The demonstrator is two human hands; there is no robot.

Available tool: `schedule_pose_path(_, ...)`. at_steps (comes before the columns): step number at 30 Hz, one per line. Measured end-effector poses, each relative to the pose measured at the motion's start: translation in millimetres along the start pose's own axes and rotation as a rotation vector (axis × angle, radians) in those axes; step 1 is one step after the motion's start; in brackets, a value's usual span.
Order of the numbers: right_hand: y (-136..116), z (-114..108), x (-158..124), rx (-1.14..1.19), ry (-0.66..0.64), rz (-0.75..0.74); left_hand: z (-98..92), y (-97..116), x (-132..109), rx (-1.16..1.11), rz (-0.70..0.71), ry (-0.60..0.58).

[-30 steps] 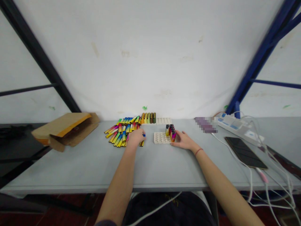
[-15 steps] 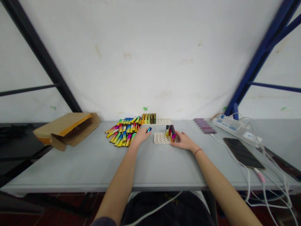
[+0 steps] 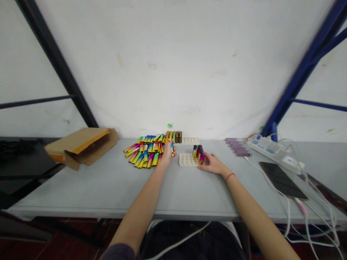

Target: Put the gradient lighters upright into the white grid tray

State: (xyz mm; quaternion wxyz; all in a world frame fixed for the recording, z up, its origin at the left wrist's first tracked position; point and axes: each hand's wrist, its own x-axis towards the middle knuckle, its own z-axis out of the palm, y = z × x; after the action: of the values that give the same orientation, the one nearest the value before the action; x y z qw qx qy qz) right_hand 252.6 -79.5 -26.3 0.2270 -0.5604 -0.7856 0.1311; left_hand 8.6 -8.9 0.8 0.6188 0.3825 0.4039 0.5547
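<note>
Near the middle of the frame, the left hand (image 3: 168,156) closes around a lighter (image 3: 172,148), just beside a heap of lighters (image 3: 143,156). The open right hand (image 3: 213,163) touches standing lighters (image 3: 197,153) in a white tray (image 3: 187,160).

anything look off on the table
The brown paper mailer stands out: it lies bent open at the left end of the grey table, hanging past the edge. The rainbow lighters also lie in a loose, crisscrossed heap, unlike the upright ones in the white tray.
</note>
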Motion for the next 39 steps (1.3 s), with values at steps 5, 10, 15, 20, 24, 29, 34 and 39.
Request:
schedule_pose_path(5,-2,-2,0,-0.011,-0.026,0.014,3.4,-7,1,0.024,0.083,0.024)
schedule_pose_path(10,-1,-2,0,-0.009,-0.029,0.006,6.1,-5,-7,-0.023,0.017,0.002)
schedule_pose_path(15,3,1,1,0.016,-0.001,-0.019,9.6,-2,-12,-0.042,-0.081,0.082)
schedule_pose_path(20,3,2,2,0.002,-0.014,-0.006,13.0,-2,-12,-0.029,-0.067,0.151)
schedule_pose_path(24,4,2,2,0.013,-0.004,-0.017,13.2,-4,-10,-0.023,-0.081,0.188)
schedule_pose_path(29,5,3,2,0.016,-0.016,-0.007,12.5,-6,-8,-0.016,-0.059,0.213)
schedule_pose_path(34,3,1,1,0.011,-0.031,-0.006,12.2,-6,-9,-0.001,-0.042,0.184)
schedule_pose_path(39,4,1,1,0.003,-0.026,0.008,12.6,-5,-8,0.027,-0.078,0.168)
